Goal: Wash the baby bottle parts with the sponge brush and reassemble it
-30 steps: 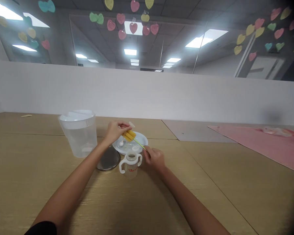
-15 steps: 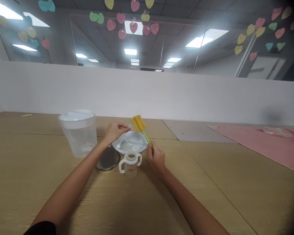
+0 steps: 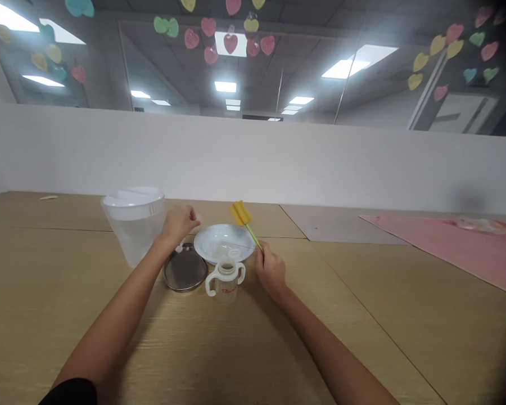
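My left hand [image 3: 178,223] is over the far edge of a round steel tray [image 3: 185,270], its fingers pinched on a small clear piece [image 3: 199,219] whose kind I cannot make out. A small white end [image 3: 179,247] shows below this hand, by the tray's rim. My right hand [image 3: 271,271] grips the green handle of a yellow sponge bottle brush [image 3: 240,213], sponge end up. Between the hands, a clear baby bottle [image 3: 226,286] with two white handles stands open-topped. Behind it sits a white bowl [image 3: 202,244] with water and a small white ring [image 3: 234,253] inside.
A clear plastic bucket [image 3: 130,233] with a white rim stands left of the tray, partly behind my left forearm. A pink cloth [image 3: 451,247] with a clear plastic bag [image 3: 480,225] lies at the right. A white wall [image 3: 253,160] closes off the table's far side.
My left hand has moved left from above the bowl to above the tray, carrying the small clear piece. The right hand and brush have barely moved.
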The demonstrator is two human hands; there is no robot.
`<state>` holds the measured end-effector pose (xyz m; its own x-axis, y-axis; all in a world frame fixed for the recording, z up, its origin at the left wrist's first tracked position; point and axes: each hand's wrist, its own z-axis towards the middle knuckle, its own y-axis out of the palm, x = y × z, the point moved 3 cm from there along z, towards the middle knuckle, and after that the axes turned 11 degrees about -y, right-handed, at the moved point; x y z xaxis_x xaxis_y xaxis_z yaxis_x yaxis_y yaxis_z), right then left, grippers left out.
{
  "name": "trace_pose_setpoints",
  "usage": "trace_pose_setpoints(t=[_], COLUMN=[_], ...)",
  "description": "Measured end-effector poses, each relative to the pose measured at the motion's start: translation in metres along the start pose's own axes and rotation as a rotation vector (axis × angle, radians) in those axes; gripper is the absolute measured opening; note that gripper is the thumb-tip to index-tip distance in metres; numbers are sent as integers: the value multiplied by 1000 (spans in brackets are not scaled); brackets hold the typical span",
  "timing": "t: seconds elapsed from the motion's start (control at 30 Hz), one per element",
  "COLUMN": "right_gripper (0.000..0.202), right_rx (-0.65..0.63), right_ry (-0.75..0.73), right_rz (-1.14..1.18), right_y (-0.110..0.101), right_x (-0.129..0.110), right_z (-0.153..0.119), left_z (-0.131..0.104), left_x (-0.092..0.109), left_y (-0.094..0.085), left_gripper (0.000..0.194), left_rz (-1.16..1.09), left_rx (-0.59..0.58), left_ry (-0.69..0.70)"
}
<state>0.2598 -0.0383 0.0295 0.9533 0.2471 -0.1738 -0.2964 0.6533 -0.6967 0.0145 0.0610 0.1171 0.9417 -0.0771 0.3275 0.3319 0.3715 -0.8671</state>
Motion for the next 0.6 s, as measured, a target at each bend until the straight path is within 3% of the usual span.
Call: trace_pose_setpoints(t=[0.2, 0.43, 0.6], right_gripper=[35, 37, 36], right_rx=[-28, -46, -56], right_ry=[-31, -19, -41], right_rz=[-30, -50, -62], right_y=[2, 2, 3], right_x=[-1, 2, 1], right_z=[-1, 0, -1], left_z=[11, -2, -2], left_x=[-22, -26, -33], left_y=[17, 47, 55], left_gripper=[21, 10, 13], left_rz=[130, 126, 164], left_rx=[-163, -452, -449], left_ry=[-60, -124, -143])
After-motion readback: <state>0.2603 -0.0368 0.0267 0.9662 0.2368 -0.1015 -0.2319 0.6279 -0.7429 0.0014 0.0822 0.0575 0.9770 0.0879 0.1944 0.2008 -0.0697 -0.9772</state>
